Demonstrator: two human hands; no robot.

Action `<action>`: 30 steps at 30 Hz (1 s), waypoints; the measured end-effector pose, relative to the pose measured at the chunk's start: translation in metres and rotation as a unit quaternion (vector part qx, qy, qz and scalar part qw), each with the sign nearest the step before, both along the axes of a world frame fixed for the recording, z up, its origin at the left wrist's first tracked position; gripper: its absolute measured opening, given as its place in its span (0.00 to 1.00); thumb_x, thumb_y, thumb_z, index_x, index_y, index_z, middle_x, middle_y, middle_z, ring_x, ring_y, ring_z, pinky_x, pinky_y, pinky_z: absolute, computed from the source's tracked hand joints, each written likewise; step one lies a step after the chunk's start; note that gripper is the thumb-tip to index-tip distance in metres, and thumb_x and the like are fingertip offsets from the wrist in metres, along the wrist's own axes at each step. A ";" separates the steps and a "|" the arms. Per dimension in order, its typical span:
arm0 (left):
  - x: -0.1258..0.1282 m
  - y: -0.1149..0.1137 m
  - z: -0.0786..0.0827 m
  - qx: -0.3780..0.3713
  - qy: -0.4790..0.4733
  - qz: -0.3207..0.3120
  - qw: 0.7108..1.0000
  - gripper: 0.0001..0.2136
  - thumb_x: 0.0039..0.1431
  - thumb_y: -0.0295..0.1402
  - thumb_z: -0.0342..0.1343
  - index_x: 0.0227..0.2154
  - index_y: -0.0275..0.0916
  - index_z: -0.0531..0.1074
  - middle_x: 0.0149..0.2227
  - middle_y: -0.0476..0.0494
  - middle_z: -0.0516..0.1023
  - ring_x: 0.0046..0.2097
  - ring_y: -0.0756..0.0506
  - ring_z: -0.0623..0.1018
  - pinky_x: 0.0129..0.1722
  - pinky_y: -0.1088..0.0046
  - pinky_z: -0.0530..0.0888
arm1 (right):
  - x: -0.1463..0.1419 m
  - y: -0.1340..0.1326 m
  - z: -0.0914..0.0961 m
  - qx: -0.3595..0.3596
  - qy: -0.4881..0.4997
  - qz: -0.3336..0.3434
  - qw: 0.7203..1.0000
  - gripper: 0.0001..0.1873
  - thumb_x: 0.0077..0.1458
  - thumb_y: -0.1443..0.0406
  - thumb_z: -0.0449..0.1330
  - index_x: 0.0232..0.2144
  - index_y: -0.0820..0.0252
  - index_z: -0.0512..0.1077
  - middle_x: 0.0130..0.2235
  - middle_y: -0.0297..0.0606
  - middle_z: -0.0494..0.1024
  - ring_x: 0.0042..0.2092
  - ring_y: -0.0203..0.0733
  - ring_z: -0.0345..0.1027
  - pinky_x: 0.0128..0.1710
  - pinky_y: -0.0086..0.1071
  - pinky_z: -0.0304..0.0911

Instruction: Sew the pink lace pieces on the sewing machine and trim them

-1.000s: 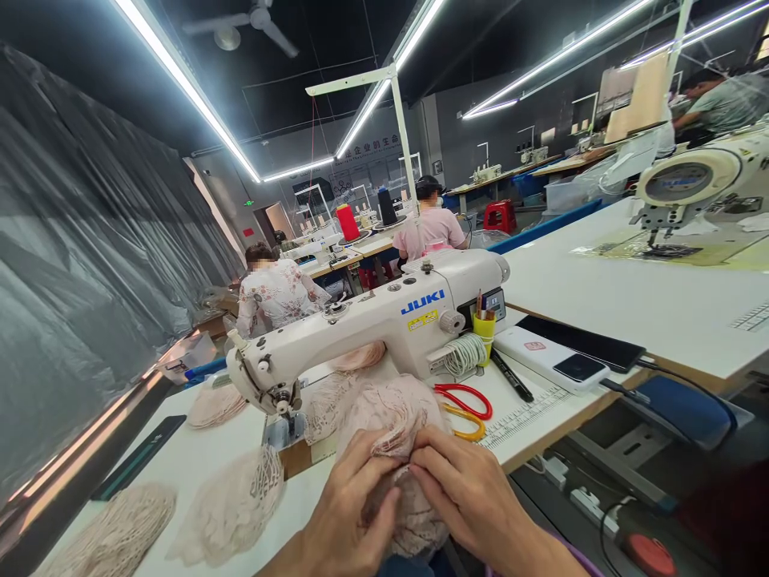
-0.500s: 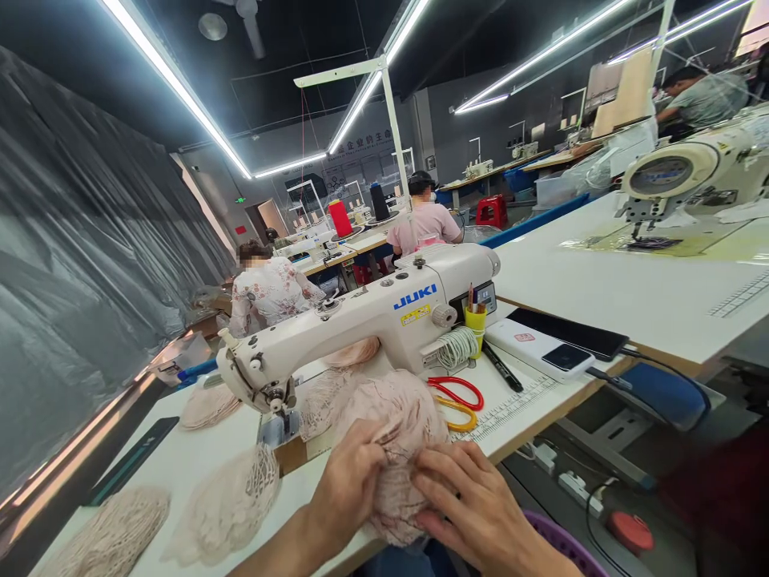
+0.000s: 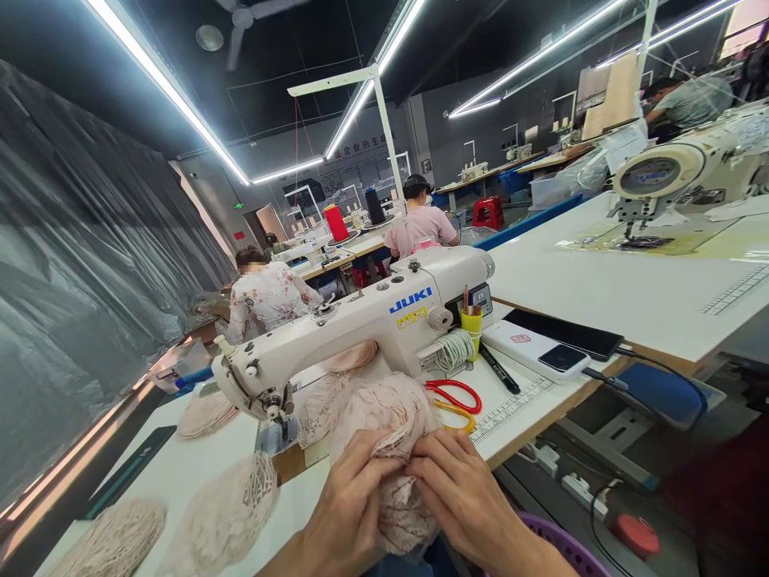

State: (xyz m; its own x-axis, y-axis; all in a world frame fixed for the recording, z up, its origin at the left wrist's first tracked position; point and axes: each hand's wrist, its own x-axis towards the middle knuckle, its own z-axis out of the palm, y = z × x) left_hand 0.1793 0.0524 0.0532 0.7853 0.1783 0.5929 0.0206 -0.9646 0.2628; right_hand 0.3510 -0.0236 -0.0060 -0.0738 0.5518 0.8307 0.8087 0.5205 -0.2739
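Observation:
A bunched heap of pale pink lace fabric (image 3: 390, 409) lies at the table's front edge and hangs partly over it. My left hand (image 3: 354, 489) pinches the lace from the left. From the right, my right hand (image 3: 456, 485) grips it too, with the fingertips of both hands nearly meeting. Just beyond stands a white sewing machine (image 3: 354, 316), its needle area to the left of the lace. More lace runs under the machine's arm. Red-handled scissors (image 3: 456, 394) and a yellow scissor handle (image 3: 453, 417) lie right of the heap, their blades hidden.
Stacked lace pieces (image 3: 225, 513) and another lace pile (image 3: 111, 537) lie at left, near a dark green ruler (image 3: 129, 469). A yellow cup (image 3: 472, 330), a black marker (image 3: 500, 369) and a white power bank (image 3: 534, 349) sit at right. Co-workers sit beyond.
My right hand has moved up and inward to my left hand, and the two now pinch the lace close together. The camera view has shifted slightly.

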 end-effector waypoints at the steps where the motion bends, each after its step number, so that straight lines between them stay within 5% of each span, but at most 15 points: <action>1: -0.001 -0.001 0.000 -0.003 0.004 0.006 1.000 0.15 0.61 0.19 0.43 0.46 0.36 0.68 0.50 0.33 0.72 0.52 0.42 0.72 0.49 0.66 0.74 | -0.001 0.000 0.001 -0.012 0.004 -0.001 1.000 0.13 0.63 0.71 0.45 0.32 0.59 0.68 0.33 0.36 0.71 0.36 0.41 0.60 0.37 0.36 0.49; 6: -0.005 0.000 -0.014 0.062 0.010 0.029 0.998 0.16 0.57 0.23 0.51 0.49 0.33 0.66 0.52 0.30 0.69 0.54 0.39 0.71 0.52 0.62 0.73 | -0.005 0.000 0.012 -0.056 0.031 0.004 0.998 0.11 0.62 0.72 0.46 0.30 0.58 0.63 0.32 0.35 0.68 0.36 0.41 0.58 0.37 0.36 0.48; 10: -0.002 0.005 -0.024 0.078 -0.044 0.043 0.995 0.10 0.60 0.22 0.48 0.43 0.34 0.68 0.48 0.33 0.72 0.50 0.42 0.73 0.48 0.68 0.74 | -0.006 0.001 0.019 -0.061 0.054 0.016 0.997 0.11 0.62 0.71 0.46 0.29 0.57 0.62 0.30 0.33 0.67 0.35 0.40 0.58 0.36 0.36 0.48; 20: 0.001 0.007 -0.007 0.004 -0.041 0.036 0.998 0.07 0.65 0.25 0.47 0.39 0.37 0.70 0.44 0.38 0.74 0.46 0.46 0.75 0.44 0.73 0.74 | 0.009 -0.003 0.019 -0.024 0.068 0.004 0.997 0.05 0.64 0.67 0.50 0.41 0.57 0.64 0.40 0.38 0.72 0.42 0.43 0.64 0.42 0.37 0.55; 24: 0.002 0.006 -0.006 -0.011 -0.039 0.024 0.999 0.06 0.64 0.25 0.48 0.39 0.37 0.70 0.43 0.40 0.74 0.45 0.46 0.74 0.45 0.74 0.73 | 0.006 -0.003 0.006 0.017 0.013 -0.027 0.999 0.15 0.60 0.60 0.58 0.46 0.60 0.64 0.44 0.42 0.71 0.46 0.47 0.63 0.46 0.40 0.53; 30: 0.006 0.008 0.001 -0.017 -0.053 0.083 0.995 0.08 0.63 0.27 0.50 0.28 0.37 0.68 0.29 0.47 0.72 0.32 0.50 0.73 0.31 0.79 0.70 | -0.002 0.016 0.017 0.070 0.025 -0.087 0.993 0.11 0.59 0.75 0.46 0.36 0.60 0.66 0.34 0.37 0.72 0.36 0.42 0.63 0.41 0.38 0.53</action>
